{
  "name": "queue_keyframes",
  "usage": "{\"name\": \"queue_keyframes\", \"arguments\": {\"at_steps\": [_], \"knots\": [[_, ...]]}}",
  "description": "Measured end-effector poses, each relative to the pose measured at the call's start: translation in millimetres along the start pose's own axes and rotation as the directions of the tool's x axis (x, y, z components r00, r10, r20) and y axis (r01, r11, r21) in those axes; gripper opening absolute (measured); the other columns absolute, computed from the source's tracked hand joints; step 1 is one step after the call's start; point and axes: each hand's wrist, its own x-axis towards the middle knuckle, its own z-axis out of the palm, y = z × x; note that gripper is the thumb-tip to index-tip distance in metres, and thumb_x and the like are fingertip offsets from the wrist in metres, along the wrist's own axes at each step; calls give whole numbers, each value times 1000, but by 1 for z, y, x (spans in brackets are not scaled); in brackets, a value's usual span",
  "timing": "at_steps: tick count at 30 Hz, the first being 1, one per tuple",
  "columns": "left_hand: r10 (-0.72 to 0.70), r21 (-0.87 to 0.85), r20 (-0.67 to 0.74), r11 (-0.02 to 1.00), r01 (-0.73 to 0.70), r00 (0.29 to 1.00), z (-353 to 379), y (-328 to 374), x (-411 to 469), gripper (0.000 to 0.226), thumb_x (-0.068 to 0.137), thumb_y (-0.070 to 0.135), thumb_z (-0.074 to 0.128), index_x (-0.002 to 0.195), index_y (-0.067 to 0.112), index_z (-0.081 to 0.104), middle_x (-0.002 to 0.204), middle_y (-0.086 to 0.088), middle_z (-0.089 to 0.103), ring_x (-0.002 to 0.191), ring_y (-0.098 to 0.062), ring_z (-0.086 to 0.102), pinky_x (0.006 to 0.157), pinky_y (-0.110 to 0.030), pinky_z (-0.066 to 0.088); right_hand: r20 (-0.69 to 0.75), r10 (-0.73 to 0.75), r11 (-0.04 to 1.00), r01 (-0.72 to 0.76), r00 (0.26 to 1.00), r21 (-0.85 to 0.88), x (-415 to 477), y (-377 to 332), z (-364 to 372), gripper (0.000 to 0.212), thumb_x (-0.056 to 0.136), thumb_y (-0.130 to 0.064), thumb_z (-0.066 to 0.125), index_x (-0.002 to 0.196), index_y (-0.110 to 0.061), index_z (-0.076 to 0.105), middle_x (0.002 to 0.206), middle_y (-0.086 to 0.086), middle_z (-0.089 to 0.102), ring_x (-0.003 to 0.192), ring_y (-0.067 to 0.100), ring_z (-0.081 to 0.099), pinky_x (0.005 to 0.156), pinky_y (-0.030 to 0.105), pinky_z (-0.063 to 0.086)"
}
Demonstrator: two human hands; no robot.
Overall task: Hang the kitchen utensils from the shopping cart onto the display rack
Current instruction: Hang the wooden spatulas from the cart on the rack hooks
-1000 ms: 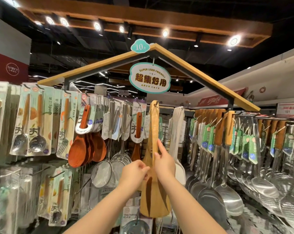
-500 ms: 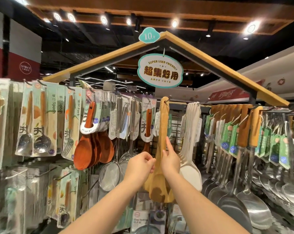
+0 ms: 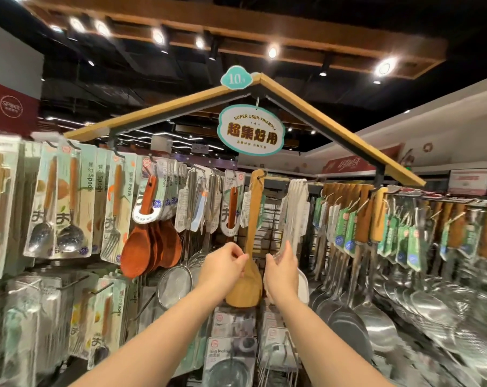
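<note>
smooth, flat wooden spatula (image 3: 252, 219) hangs on metal hook (image 3: 260, 176); left hand (image 3: 225, 268) curled against its shaft, grip unclear; right hand (image 3: 282, 270) spread, empty.

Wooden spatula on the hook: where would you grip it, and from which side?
Pinch the slim lower handle of the wooden spatula, just above the blade, coming from the front. It hangs nearly upright from its hook, crowded closely on both sides.

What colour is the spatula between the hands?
The spatula is light yellow-brown wood; head view.
</note>
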Motion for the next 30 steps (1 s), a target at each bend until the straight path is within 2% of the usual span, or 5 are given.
{"name": "queue_keyframes", "arguments": {"at_steps": [7, 10, 17, 24, 30], "knots": [[107, 47, 38, 993, -109, 994, -6, 17, -36, 18, 92, 34, 53, 103, 21, 57, 91, 0, 68, 89, -17, 64, 79, -29, 49, 12, -133, 983, 133, 991, -128, -35, -37, -49, 53, 98, -26, 43, 148, -27, 26, 147, 1, 38, 129, 21, 44, 100, 34, 39], [139, 38, 18, 989, -140, 990, -9, 28, -53, 21, 92, 33, 51, 108, 21, 56, 96, 0, 68, 90, -17, 61, 72, -26, 42, 10, -147, 980, 147, 989, -134, -58, -45, -69, 50, 98, -30, 43, 146, -27, 30, 144, 2, 41, 129, 20, 43, 103, 36, 38], [180, 69, -20, 981, -179, 983, -10, 63, -112, 29, 94, 34, 50, 120, 22, 52, 112, 3, 65, 101, -18, 59, 76, -25, 40, -6, -143, 974, 139, 990, -180, -116, -55, -129, 45, 98, -30, 40, 142, -22, 37, 144, 1, 41, 129, 19, 42, 105, 36, 37], [228, 78, -12, 971, -227, 974, -6, 123, -198, 34, 94, 36, 47, 125, 24, 51, 118, 2, 61, 106, -19, 56, 89, -32, 45, -31, -186, 964, 176, 982, -198, -181, -54, -221, 37, 98, -33, 39, 132, -21, 49, 134, 0, 51, 123, 19, 46, 103, 37, 38], [214, 111, -85, 973, -204, 973, -7, 150, -301, 28, 94, 32, 48, 119, 22, 54, 115, 0, 63, 102, -18, 58, 89, -36, 48, 81, -201, 954, 213, 976, -209, -263, -34, -281, 35, 98, -32, 40, 127, -19, 53, 127, 1, 56, 117, 19, 50, 98, 36, 41]]}}
